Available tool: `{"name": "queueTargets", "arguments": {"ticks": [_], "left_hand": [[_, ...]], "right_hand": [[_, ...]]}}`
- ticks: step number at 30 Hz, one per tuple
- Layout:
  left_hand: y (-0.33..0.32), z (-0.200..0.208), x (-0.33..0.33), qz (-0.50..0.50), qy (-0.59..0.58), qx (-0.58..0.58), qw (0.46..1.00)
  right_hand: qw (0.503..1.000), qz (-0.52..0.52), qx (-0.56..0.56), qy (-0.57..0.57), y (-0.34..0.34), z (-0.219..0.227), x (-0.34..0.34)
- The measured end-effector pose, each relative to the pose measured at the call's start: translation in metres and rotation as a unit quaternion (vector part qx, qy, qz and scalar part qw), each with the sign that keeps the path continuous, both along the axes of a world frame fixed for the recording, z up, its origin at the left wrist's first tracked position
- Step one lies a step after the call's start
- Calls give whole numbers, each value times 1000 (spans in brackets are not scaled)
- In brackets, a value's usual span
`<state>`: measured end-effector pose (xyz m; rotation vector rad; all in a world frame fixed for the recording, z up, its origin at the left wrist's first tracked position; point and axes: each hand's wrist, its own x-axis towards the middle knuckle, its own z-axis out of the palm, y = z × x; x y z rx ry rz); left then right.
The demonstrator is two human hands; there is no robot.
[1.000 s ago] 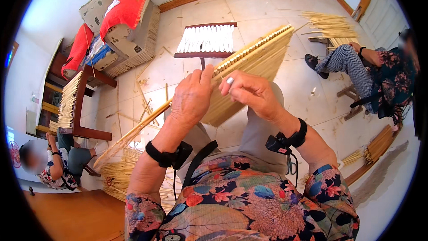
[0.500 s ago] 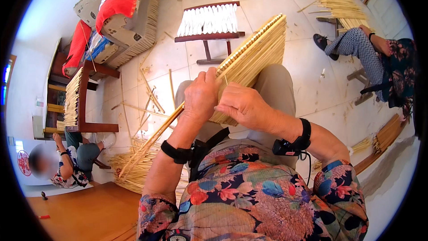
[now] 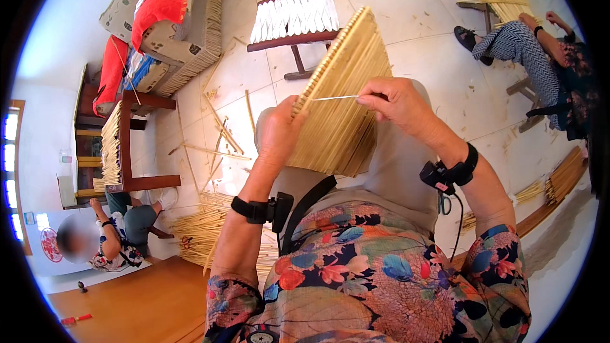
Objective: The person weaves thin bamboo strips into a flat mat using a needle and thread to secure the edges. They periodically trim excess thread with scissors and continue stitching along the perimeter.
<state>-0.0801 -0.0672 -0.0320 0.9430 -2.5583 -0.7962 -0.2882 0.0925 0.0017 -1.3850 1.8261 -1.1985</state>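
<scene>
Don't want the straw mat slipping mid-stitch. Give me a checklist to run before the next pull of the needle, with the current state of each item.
1. Left hand grips the straw mat's stitched edge: ok.
2. Right hand pinches the needle: ok.
3. Needle tip reaches the mat's edge: ok.
4. Mat rests on the lap: ok.
5. Thread trailing from the needle: cannot tell.
6. Other people clear of the mat: ok; seated person is apart.

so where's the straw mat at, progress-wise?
Done: the straw mat is a bound panel of many stalks. In hand: left hand grips its edge; right hand pulls a needle out sideways. Left: loose straw lies unused on the floor.
</scene>
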Motion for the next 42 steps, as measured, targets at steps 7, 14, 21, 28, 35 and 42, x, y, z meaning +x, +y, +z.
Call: {"name": "queueTargets", "arguments": {"ticks": [7,14,21,28,35,42], "left_hand": [[-1,6,-12,42,-69,72,994],[-6,18,1,-28,-133,88,987],[-8,6,15,-17,-97,120,988],[7,6,20,-10,-79,147,986],[23,32,1,-4,-99,167,981],[9,11,11,-5,-63,189,980]], "right_hand": [[998,-42,-26,35,-11,-4,-31],[982,-90,-28,-164,-21,-5,-30],[921,-58,-108,-369,-34,-18,-19],[884,-32,-123,-451,-43,-23,-2],[989,25,-130,66,-16,-52,19],[994,22,-70,75,-24,-66,30]]}}
